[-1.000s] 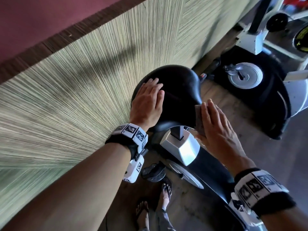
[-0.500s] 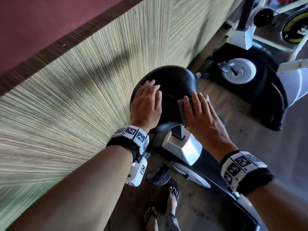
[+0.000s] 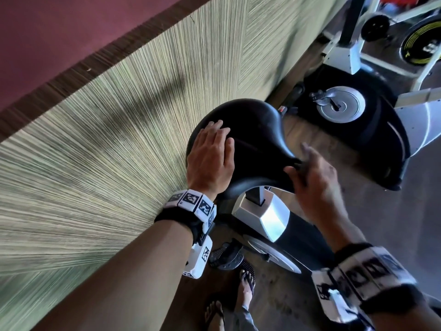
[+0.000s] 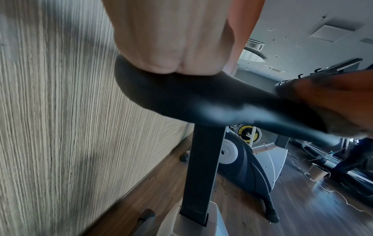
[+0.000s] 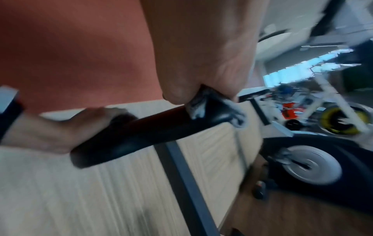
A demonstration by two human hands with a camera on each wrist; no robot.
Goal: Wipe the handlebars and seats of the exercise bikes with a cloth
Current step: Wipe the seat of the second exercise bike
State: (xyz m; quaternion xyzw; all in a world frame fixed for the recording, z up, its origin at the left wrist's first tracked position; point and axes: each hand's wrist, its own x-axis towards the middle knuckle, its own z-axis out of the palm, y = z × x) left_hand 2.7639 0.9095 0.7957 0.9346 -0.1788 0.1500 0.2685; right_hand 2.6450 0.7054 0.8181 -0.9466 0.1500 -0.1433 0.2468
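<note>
On the wide rear of the black seat (image 3: 253, 130), the left hand (image 3: 210, 158) rests flat, fingers straight and together. At the seat's narrow nose, the right hand (image 3: 317, 180) curls around the grey cloth (image 5: 238, 118), pressed beneath its fingers.

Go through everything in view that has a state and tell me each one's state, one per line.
Seat: upright on its post, mid-wipe.
Cloth: bunched around the seat's nose.
Left hand: flat on the seat's wide end.
Right hand: pinching the cloth at the nose, blurred.
</note>
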